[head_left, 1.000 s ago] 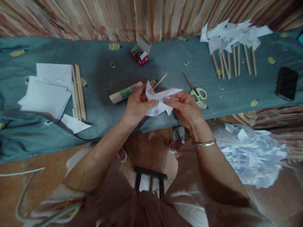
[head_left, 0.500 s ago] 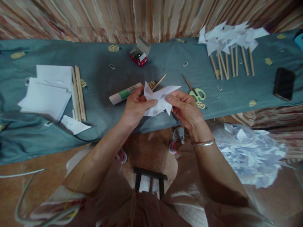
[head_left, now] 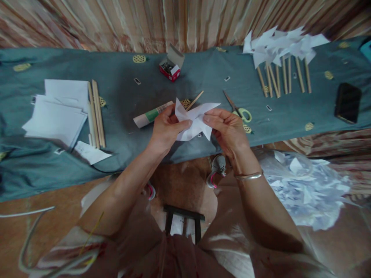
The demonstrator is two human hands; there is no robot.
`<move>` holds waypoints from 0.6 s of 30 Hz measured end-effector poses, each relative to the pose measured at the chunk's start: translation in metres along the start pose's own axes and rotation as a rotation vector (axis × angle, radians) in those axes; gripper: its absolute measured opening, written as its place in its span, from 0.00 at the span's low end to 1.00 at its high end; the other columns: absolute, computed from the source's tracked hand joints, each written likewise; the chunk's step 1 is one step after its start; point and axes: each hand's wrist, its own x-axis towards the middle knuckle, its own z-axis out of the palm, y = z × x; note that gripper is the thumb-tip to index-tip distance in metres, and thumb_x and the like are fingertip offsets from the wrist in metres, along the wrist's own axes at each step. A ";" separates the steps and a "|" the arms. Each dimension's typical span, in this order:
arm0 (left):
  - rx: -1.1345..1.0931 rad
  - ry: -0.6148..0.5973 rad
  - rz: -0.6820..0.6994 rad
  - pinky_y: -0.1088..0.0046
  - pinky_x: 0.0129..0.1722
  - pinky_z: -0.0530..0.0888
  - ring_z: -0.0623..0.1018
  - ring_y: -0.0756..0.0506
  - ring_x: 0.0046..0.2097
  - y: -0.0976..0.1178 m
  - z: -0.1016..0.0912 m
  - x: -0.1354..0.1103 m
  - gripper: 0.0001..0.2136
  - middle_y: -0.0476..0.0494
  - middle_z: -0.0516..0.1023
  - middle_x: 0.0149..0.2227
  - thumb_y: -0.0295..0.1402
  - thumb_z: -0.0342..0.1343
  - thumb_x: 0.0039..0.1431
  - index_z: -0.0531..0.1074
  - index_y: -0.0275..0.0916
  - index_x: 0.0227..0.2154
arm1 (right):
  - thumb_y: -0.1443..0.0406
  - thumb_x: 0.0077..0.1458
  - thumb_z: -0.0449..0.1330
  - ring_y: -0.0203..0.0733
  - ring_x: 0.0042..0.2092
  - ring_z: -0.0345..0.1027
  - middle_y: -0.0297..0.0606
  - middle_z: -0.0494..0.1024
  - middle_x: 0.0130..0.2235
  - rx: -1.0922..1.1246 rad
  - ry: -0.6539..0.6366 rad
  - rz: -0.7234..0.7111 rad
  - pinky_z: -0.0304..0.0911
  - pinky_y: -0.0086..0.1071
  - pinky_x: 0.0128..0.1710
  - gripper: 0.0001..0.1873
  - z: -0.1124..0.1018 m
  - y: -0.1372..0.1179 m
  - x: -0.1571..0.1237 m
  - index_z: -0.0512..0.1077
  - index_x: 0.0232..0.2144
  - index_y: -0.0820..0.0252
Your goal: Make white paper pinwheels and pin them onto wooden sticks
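A white paper pinwheel (head_left: 193,125) with pointed, folded blades is held above the near part of the cloth-covered table. My left hand (head_left: 165,129) pinches its left side, thumb on top near the centre. On the right side, my right hand (head_left: 227,125) grips it between thumb and fingers. Behind the paper a thin wooden stick (head_left: 195,100) pokes out. A white and green glue stick (head_left: 153,114) lies just beyond my left hand, and scissors with light green handles (head_left: 243,114) lie beside my right. The fingertips under the paper are hidden.
White paper sheets (head_left: 55,116) and wooden sticks (head_left: 97,116) lie at left. An open red box (head_left: 170,69) of small metal pieces stands at the back. Several pinwheels on sticks (head_left: 285,48) and a phone (head_left: 348,103) are at right. A bag of paper scraps (head_left: 310,189) sits on the floor.
The pinwheel has shifted and tilted very slightly in my hands. Both hands keep their hold, and the things on the table stay where they were.
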 end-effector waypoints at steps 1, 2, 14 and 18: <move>0.014 0.011 0.006 0.67 0.36 0.78 0.81 0.43 0.37 0.001 -0.002 0.001 0.21 0.48 0.81 0.33 0.26 0.67 0.38 0.73 0.39 0.39 | 0.61 0.39 0.74 0.36 0.31 0.75 0.30 0.82 0.30 -0.024 0.012 -0.011 0.72 0.32 0.35 0.13 -0.003 -0.001 0.001 0.78 0.30 0.54; 0.027 0.025 0.016 0.67 0.35 0.78 0.80 0.43 0.37 0.001 -0.004 0.003 0.21 0.48 0.80 0.32 0.26 0.67 0.38 0.73 0.40 0.40 | 0.60 0.41 0.73 0.35 0.30 0.74 0.30 0.82 0.30 -0.055 0.027 -0.029 0.72 0.31 0.33 0.13 -0.007 -0.002 0.002 0.78 0.31 0.54; 0.047 0.117 0.179 0.68 0.34 0.76 0.80 0.43 0.41 0.017 -0.032 0.024 0.18 0.52 0.79 0.31 0.29 0.68 0.41 0.73 0.47 0.37 | 0.66 0.54 0.59 0.47 0.39 0.76 0.37 0.83 0.36 -1.001 0.101 -0.402 0.69 0.42 0.45 0.08 -0.020 -0.001 0.000 0.79 0.32 0.56; 0.015 0.135 0.165 0.70 0.32 0.76 0.80 0.46 0.35 0.018 -0.029 0.023 0.18 0.54 0.79 0.29 0.27 0.68 0.39 0.73 0.46 0.36 | 0.68 0.54 0.56 0.50 0.48 0.74 0.40 0.82 0.42 -1.081 0.093 -0.469 0.65 0.45 0.53 0.09 -0.016 0.002 0.004 0.78 0.32 0.57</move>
